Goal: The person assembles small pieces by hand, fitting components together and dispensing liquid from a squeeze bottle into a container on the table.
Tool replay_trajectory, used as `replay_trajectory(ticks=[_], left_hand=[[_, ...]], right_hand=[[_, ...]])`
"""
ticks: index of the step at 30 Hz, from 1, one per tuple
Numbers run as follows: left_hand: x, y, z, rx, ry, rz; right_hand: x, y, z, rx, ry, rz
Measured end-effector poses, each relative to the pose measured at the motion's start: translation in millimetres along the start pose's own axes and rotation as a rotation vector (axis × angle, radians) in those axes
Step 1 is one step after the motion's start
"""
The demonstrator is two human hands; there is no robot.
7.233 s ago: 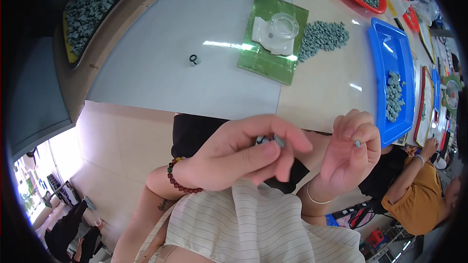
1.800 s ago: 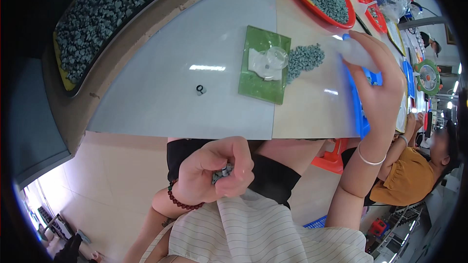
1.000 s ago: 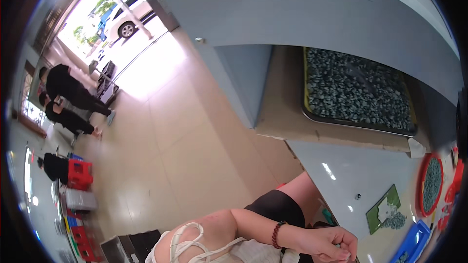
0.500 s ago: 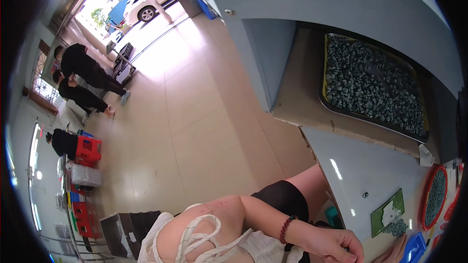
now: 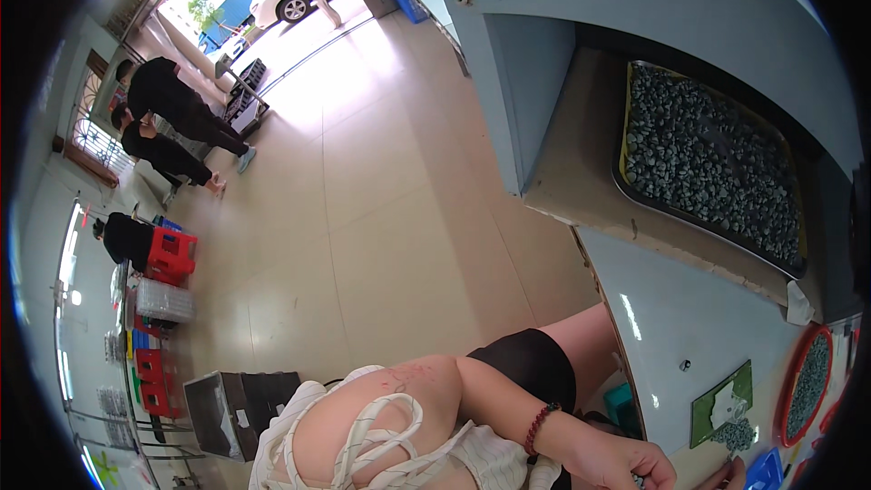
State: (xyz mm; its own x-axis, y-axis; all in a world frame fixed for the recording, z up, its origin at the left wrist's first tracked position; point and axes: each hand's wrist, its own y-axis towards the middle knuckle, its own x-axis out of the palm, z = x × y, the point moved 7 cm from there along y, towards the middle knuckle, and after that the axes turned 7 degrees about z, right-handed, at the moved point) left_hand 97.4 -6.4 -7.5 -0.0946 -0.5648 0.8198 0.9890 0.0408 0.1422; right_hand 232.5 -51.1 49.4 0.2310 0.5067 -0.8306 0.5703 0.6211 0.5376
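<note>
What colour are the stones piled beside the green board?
The piled stones are a dull grey-green, seen best in the head view.

Gotta be a small workshop: bulk grey-green stones (image 5: 680, 145) fill a black tray (image 5: 712, 233) ahead of the left grip (image 5: 631, 465) and a round red tray (image 5: 787, 432) right of it, beside a worktop (image 5: 667, 308), with bare tiled floor (image 5: 399, 245) leftward.

I wear a cream top (image 5: 494, 455) with thin dark stripes, its matching ties (image 5: 415, 413) knotted in a loose, looping bow at my left shoulder. Fine line markings show on the upper arm there. My shorts (image 5: 537, 367) are plain black. Above my left grip (image 5: 624, 463) circles a bracelet (image 5: 537, 428) of round, dark red beads.
</note>
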Motion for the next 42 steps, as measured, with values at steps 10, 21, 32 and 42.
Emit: replay_trajectory(ticks=[10, 21, 32, 42], left_hand=[[-1.7, -8.8, 7.5, -0.017, -0.006, 0.109], [5.0, -1.9, 12.9, 0.17, 0.6, 0.12], [4.7, 14.7, 17.5, -0.021, 0.826, 0.134], [7.0, 23.1, 7.4, 0.014, 0.846, 0.127]], right_hand=[[-10.7, -10.8, 7.9, 0.012, 0.197, 0.165], [-27.2, -83.0, -40.5, 0.281, 1.35, 0.299], [-24.7, -82.5, -22.5, 0.339, 1.367, 0.215], [-43.7, -73.0, -9.3, 0.071, 0.96, 0.103]])
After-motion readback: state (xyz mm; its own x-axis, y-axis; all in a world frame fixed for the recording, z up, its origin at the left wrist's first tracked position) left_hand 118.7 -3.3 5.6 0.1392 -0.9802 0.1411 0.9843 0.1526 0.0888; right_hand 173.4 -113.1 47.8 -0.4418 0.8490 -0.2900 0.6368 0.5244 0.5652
